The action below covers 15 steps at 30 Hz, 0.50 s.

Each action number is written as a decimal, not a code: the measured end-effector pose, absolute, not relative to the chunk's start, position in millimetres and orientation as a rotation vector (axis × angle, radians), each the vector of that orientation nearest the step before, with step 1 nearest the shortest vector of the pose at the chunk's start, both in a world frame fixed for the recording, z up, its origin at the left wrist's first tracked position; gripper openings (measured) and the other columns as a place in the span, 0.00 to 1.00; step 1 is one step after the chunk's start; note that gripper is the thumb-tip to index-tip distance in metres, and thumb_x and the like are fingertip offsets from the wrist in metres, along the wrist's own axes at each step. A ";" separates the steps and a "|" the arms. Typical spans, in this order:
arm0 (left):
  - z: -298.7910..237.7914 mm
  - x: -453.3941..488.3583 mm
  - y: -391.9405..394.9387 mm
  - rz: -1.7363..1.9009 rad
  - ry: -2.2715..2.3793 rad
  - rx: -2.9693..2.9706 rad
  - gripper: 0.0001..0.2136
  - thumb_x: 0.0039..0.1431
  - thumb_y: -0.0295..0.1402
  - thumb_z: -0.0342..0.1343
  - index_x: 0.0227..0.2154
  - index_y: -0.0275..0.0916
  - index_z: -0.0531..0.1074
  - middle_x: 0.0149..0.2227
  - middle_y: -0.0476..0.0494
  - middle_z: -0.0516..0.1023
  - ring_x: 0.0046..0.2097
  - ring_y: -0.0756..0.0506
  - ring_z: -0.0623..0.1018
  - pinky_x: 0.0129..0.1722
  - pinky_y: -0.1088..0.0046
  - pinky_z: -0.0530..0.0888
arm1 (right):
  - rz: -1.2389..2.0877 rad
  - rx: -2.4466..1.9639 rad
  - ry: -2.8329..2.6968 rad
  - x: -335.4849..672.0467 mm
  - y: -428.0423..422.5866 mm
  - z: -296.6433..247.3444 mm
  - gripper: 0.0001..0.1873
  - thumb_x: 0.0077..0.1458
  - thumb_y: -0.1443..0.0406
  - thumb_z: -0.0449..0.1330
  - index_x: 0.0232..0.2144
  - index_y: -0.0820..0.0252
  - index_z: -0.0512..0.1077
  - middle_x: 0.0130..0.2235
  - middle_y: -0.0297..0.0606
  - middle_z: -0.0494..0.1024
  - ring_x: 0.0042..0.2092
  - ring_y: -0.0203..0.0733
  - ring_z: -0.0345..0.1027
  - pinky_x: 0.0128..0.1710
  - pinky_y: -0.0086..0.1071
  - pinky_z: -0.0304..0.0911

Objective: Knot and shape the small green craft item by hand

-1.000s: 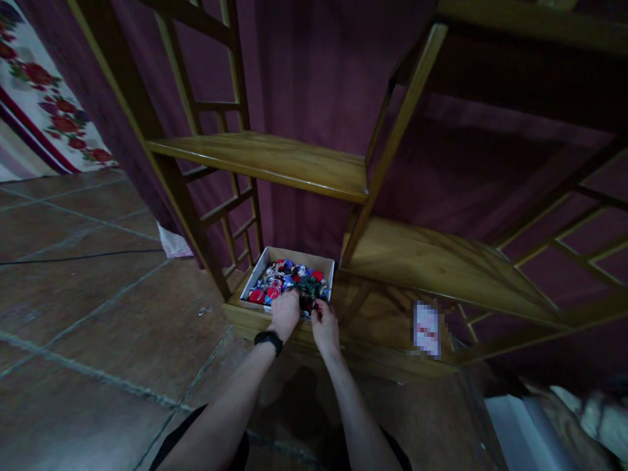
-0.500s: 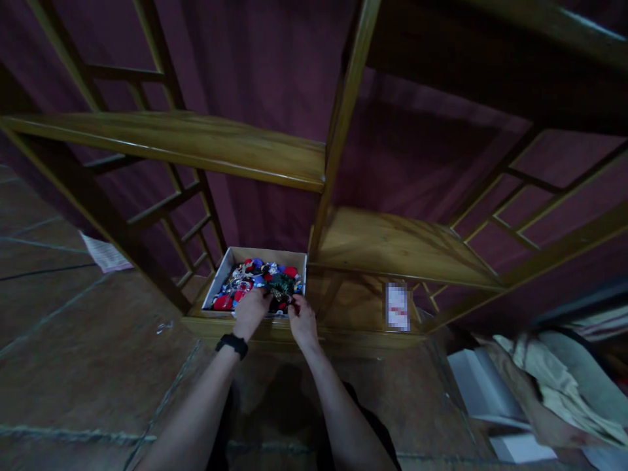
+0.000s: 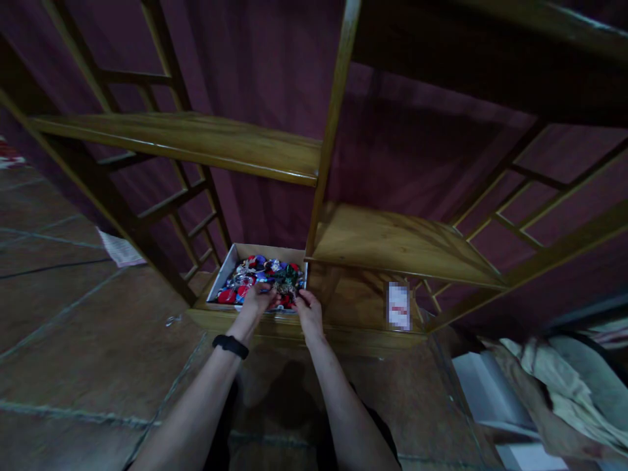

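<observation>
A shallow white cardboard box (image 3: 219,280) stands on the lowest shelf at the left. It is filled with a jumble of small trinkets (image 3: 248,269) in red, blue, purple, silver and dark green; some look like metal rings or chains. My left hand (image 3: 256,304), with a black band (image 3: 230,345) on its wrist, reaches over the front wall, its fingers curled among the trinkets. At the box's front right corner is my right hand (image 3: 310,315), fingers bent together at a dark green and reddish bunch. What either hand pinches is too small to name.
Wooden shelving surrounds the box: an upper shelf (image 3: 196,144) above it, a middle shelf (image 3: 392,245) to the right and an upright (image 3: 333,118) between. A blurred white packet (image 3: 398,307) stands on the bottom shelf. Cloth (image 3: 569,379) and white boxes (image 3: 490,386) lie at right.
The view has shifted slightly. My left hand has turned, with its fingers more in sight over the trinkets. My right hand stays at the box's front right corner.
</observation>
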<state>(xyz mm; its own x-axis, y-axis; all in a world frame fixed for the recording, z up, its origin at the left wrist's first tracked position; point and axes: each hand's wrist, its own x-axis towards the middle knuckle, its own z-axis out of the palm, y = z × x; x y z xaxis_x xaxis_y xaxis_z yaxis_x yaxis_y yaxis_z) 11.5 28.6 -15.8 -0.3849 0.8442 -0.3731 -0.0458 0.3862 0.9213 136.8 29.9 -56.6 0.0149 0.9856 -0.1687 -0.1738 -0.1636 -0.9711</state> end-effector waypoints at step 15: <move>-4.4 16.5 -49.0 1.191 1.742 1.263 0.13 0.47 0.35 0.55 0.36 0.37 0.64 0.29 0.47 0.74 0.34 0.47 0.75 0.34 0.72 0.69 | 1.473 -1.110 -1.268 156.1 1.9 -40.6 0.17 0.38 0.65 0.60 0.36 0.60 0.72 0.36 0.34 0.77 0.39 0.41 0.69 0.44 0.36 0.62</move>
